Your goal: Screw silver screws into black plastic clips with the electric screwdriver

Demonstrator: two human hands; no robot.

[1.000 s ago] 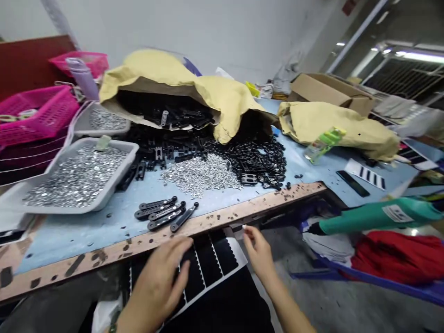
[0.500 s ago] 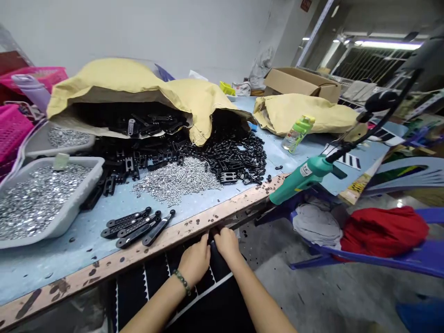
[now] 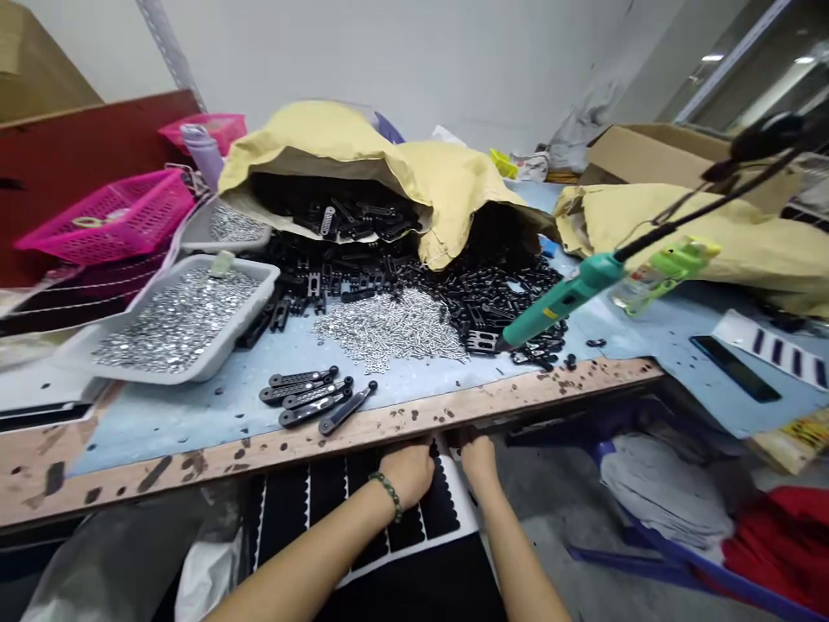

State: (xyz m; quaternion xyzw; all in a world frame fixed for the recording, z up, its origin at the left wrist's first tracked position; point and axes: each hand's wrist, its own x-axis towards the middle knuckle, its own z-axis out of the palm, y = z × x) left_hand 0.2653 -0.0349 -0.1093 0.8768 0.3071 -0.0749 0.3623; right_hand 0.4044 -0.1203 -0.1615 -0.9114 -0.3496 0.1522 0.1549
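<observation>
Both of my hands are at the table's front edge, partly beneath it. My left hand (image 3: 409, 473), with a green bead bracelet (image 3: 387, 494) at the wrist, is curled closed over a black sheet (image 3: 327, 492) divided by white scalloped lines. My right hand (image 3: 479, 458) is curled closed beside the white border of that sheet. The edge hides the fingertips of both hands, and what they grip does not show. Above them on the table lie several black folding handles (image 3: 316, 399). A green electric screwdriver (image 3: 563, 298) hangs over the table to the right.
A heap of small silver pins (image 3: 398, 324) lies before black parts (image 3: 505, 289) spilling from yellow sacks (image 3: 330, 130). A grey tray (image 3: 268, 276) of metal pieces and a pink basket (image 3: 117, 212) stand left. Right are a bottle (image 3: 667, 272) and a purple chair (image 3: 622, 553) holding cloth.
The view has turned left. My hands, close together before, are now farther apart, with the sheet's white border showing between them. The screwdriver now appears over the black parts.
</observation>
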